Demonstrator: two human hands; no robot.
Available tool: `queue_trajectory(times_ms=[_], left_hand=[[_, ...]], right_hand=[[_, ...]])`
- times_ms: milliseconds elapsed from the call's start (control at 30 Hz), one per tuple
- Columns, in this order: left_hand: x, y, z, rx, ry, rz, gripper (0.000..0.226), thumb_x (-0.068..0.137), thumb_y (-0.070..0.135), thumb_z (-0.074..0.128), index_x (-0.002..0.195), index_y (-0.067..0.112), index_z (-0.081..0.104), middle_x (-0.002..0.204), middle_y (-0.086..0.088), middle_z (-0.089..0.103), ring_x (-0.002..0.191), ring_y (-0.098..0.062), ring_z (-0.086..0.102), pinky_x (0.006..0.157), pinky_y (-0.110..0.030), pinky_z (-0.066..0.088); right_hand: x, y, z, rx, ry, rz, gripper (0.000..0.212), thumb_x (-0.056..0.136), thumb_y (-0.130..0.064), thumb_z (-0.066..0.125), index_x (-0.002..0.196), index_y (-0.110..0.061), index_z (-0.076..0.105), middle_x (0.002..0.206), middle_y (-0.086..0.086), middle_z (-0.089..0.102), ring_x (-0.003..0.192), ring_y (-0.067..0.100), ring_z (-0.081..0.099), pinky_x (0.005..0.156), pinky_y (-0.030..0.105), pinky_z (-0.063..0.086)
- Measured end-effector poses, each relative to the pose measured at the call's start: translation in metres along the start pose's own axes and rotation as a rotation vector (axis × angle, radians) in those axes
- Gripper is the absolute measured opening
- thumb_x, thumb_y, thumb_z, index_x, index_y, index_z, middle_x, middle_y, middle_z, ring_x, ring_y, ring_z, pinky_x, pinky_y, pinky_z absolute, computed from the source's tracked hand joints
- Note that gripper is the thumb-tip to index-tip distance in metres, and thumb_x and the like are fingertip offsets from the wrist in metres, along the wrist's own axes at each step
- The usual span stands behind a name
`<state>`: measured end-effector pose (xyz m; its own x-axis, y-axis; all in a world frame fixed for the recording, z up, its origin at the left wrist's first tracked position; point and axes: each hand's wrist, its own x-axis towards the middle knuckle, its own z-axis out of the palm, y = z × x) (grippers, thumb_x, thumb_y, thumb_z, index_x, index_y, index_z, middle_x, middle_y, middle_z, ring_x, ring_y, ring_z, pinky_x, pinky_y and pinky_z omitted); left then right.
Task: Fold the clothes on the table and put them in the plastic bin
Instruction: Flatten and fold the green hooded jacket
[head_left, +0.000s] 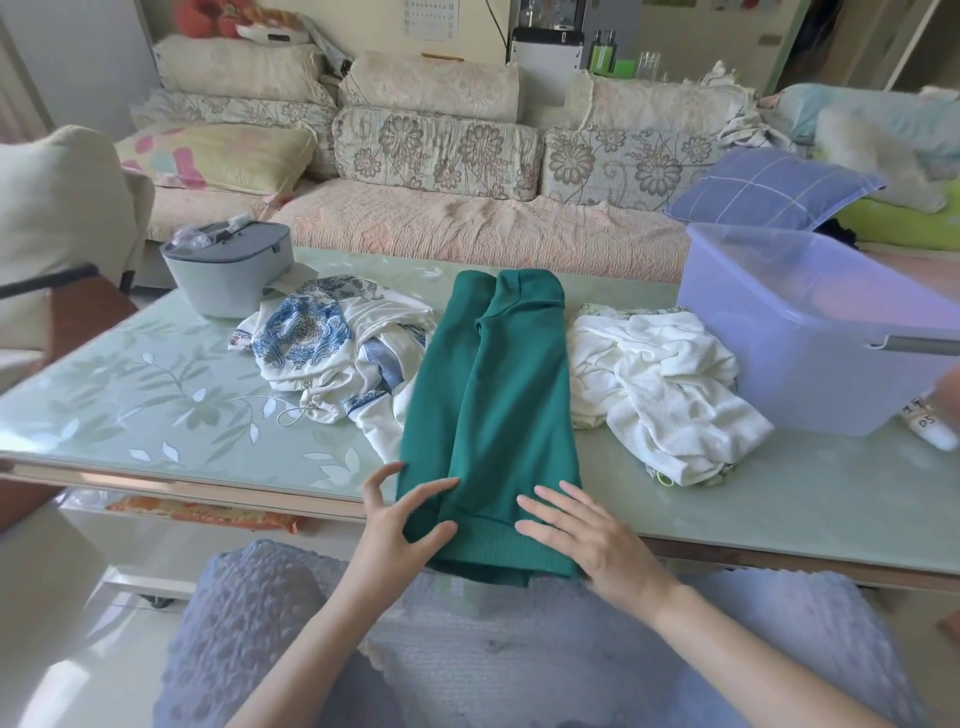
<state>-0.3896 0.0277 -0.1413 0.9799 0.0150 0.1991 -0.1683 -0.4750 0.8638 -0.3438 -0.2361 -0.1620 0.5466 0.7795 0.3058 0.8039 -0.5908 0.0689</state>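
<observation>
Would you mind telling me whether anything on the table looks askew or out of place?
Only mildly: the green garment overhangs the near edge of the table, and the white garment and blue-patterned garment lie crumpled either side of it.

Centre of the pale glass-topped surface (156, 384), the long folded green sweatshirt (488, 415) runs front to back, its near hem hanging over the front edge. The left hand (400, 525) is at that hem's left corner, the right hand (587, 535) on its right. A crumpled blue-and-white patterned garment (332, 353) lies against its left side. A crumpled white knit garment (665, 384) lies to its right, just beside the translucent plastic bin (810, 332) farther right. A grey lidded container (228, 270) sits back left, with the floral sofa (467, 228) behind.
</observation>
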Motion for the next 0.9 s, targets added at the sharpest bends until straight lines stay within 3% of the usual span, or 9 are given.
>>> queue_trajectory(times_ms=[100, 233, 333, 467, 567, 633, 700, 833, 900], left_hand=[[-0.006, 0.009, 0.005, -0.051, -0.040, 0.052, 0.044, 0.081, 0.020, 0.072, 0.107, 0.053, 0.061, 0.134, 0.010, 0.017, 0.127, 0.014, 0.020, 0.106, -0.017, 0.029], [-0.018, 0.009, 0.015, -0.015, -0.192, 0.132, 0.041, 0.082, 0.027, 0.071, 0.112, 0.054, 0.059, 0.140, 0.019, 0.011, 0.122, 0.004, 0.034, 0.105, -0.017, 0.033], [-0.021, 0.005, 0.005, 0.004, -0.442, 0.080, 0.064, 0.087, 0.007, 0.051, 0.131, 0.054, 0.043, 0.146, 0.028, -0.001, 0.113, -0.011, 0.046, 0.091, -0.023, 0.046], [-0.011, -0.001, -0.017, 0.435, -0.555, 0.349, 0.101, 0.073, -0.013, 0.039, 0.145, 0.049, 0.007, 0.152, 0.018, -0.019, 0.140, -0.003, 0.017, 0.091, -0.006, 0.036], [-0.001, -0.005, -0.019, 0.775, -0.386, 0.582, 0.110, 0.064, -0.015, 0.055, 0.147, 0.043, 0.011, 0.154, 0.005, 0.013, 0.125, -0.014, 0.044, 0.094, -0.023, 0.045], [0.005, 0.002, -0.014, 0.854, -0.304, 0.606, 0.101, 0.059, -0.009, 0.066, 0.142, 0.039, 0.033, 0.141, 0.002, 0.036, 0.104, -0.015, 0.052, 0.083, -0.028, 0.048], [0.009, 0.008, -0.009, 0.835, -0.268, 0.652, 0.088, 0.055, -0.007, 0.067, 0.130, 0.036, 0.050, 0.137, -0.001, 0.040, 0.103, -0.017, 0.046, 0.085, -0.028, 0.039], [0.020, 0.004, -0.012, 0.839, -0.265, 0.788, 0.045, 0.075, 0.023, 0.061, 0.118, 0.036, 0.059, 0.149, 0.007, 0.035, 0.138, -0.024, 0.029, 0.107, -0.034, 0.024], [0.024, 0.004, -0.016, 0.672, -0.315, 0.769, 0.031, 0.086, 0.029, 0.056, 0.116, 0.027, 0.062, 0.139, 0.010, 0.050, 0.140, -0.012, 0.029, 0.114, -0.031, 0.022]], right_hand=[[-0.008, 0.006, -0.020, 0.064, 0.044, -0.021, 0.067, 0.072, 0.005, 0.034, 0.130, -0.021, 0.055, 0.137, -0.004, 0.053, 0.129, 0.016, 0.047, 0.111, 0.037, 0.031], [-0.035, 0.015, -0.028, 0.098, -0.014, -0.036, 0.079, 0.063, 0.013, 0.054, 0.132, -0.024, 0.052, 0.140, -0.008, 0.050, 0.133, 0.012, 0.042, 0.113, 0.034, 0.028], [-0.046, 0.015, -0.020, 0.141, -0.037, -0.007, 0.085, 0.058, 0.015, 0.055, 0.134, -0.025, 0.051, 0.142, -0.009, 0.048, 0.137, 0.011, 0.037, 0.116, 0.031, 0.024], [-0.039, 0.013, -0.021, 0.195, -0.018, 0.027, 0.081, 0.058, 0.012, 0.051, 0.131, -0.024, 0.054, 0.139, -0.009, 0.051, 0.134, 0.009, 0.041, 0.114, 0.027, 0.027], [-0.038, 0.015, -0.020, 0.237, -0.023, 0.031, 0.084, 0.059, 0.016, 0.057, 0.132, -0.027, 0.053, 0.138, -0.012, 0.051, 0.133, 0.006, 0.041, 0.113, 0.027, 0.030], [-0.038, 0.017, -0.020, 0.271, -0.011, 0.052, 0.089, 0.057, 0.019, 0.065, 0.131, -0.029, 0.052, 0.137, -0.016, 0.052, 0.132, 0.003, 0.042, 0.111, 0.027, 0.034], [-0.037, 0.016, -0.022, 0.311, 0.017, 0.092, 0.090, 0.057, 0.019, 0.065, 0.130, -0.033, 0.052, 0.134, -0.018, 0.054, 0.129, 0.000, 0.044, 0.110, 0.024, 0.035], [-0.027, 0.012, -0.041, 0.421, 0.092, 0.219, 0.061, 0.073, 0.002, 0.056, 0.119, -0.037, 0.056, 0.116, -0.021, 0.064, 0.112, -0.013, 0.049, 0.101, 0.007, 0.033], [-0.022, 0.012, -0.053, 0.529, 0.052, 0.290, 0.045, 0.082, -0.009, 0.060, 0.115, -0.039, 0.058, 0.110, -0.022, 0.066, 0.103, -0.008, 0.059, 0.091, 0.014, 0.045]])
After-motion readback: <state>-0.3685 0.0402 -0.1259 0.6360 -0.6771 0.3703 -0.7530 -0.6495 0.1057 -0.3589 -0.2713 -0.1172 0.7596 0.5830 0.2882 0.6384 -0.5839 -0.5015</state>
